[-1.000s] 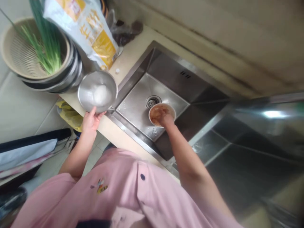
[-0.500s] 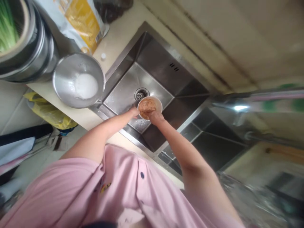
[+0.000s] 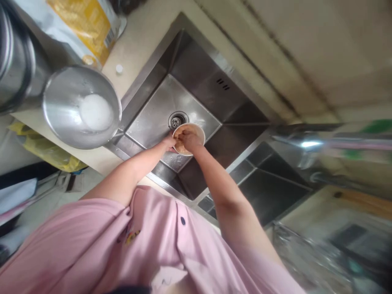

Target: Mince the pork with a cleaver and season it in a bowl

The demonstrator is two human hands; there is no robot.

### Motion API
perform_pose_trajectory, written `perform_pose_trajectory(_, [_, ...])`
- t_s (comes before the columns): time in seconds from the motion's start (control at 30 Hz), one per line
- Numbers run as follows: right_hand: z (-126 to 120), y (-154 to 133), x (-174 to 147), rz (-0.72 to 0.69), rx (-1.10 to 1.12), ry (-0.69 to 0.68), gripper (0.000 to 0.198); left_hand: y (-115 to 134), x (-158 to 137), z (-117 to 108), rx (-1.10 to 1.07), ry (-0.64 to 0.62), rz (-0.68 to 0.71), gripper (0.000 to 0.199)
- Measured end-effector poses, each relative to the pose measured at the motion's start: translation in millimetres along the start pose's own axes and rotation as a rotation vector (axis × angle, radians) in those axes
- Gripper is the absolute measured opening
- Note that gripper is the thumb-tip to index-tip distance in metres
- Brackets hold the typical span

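Over the sink, my left hand [image 3: 170, 142] grips the left rim of a white bowl [image 3: 200, 132], which is tilted toward me. Inside lies a pinkish-brown mass that looks like minced meat [image 3: 181, 147]. My right hand [image 3: 191, 141] reaches into the bowl from the right, its fingers curled down into the meat. The fingertips are hidden in the mass. Just beyond the bowl is the round drain [image 3: 176, 121].
The steel sink [image 3: 153, 110] surrounds both hands, with a second basin [image 3: 266, 196] to the right. A metal bowl [image 3: 58, 110] holding something white stands on the counter at left. Behind it are a yellow-and-white bag [image 3: 82, 24] and a small white cap [image 3: 119, 69].
My right hand has moved from the bowl's near edge deeper into the meat, covering more of it. My left hand keeps its grip on the bowl. The whole view has shifted slightly.
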State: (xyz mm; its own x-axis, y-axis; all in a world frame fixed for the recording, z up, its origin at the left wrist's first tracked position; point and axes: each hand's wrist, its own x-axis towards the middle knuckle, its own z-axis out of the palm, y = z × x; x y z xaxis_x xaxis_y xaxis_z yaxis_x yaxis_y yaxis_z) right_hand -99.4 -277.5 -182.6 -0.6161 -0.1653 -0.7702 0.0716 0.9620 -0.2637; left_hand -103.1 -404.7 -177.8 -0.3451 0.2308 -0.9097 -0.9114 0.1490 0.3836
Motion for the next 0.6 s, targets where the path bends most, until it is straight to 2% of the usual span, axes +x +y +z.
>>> perform_pose_trajectory(0.13, [-2.2, -5.6, 1.9, 0.050, -0.148, -0.003, 0.054, 6.7, -4.5, -5.8, 0.011, -0.016, 0.007, 0.060])
perform_pose_trajectory(0.23, [-4.0, -8.9, 0.1, 0.016, -0.224, -0.035, 0.047, 11.1, -7.4, -3.9, 0.039, -0.011, 0.017, 0.057])
perform_pose_trajectory(0.37, [-6.5, -8.9, -4.4, 0.048, -0.282, 0.003, 0.051, 15.6, -10.0, -3.2, 0.016, -0.047, 0.065, 0.056])
perform_pose_trajectory(0.5, [-3.1, -11.3, -5.8, 0.010, -0.309, -0.088, 0.049, 14.6, -7.4, -4.9, 0.027, -0.057, 0.055, 0.063])
perform_pose_trajectory(0.6, [-3.2, -10.3, -3.3, 0.000, -0.314, -0.040, 0.047, 14.6, -7.4, -6.4, 0.041, -0.074, 0.078, 0.070])
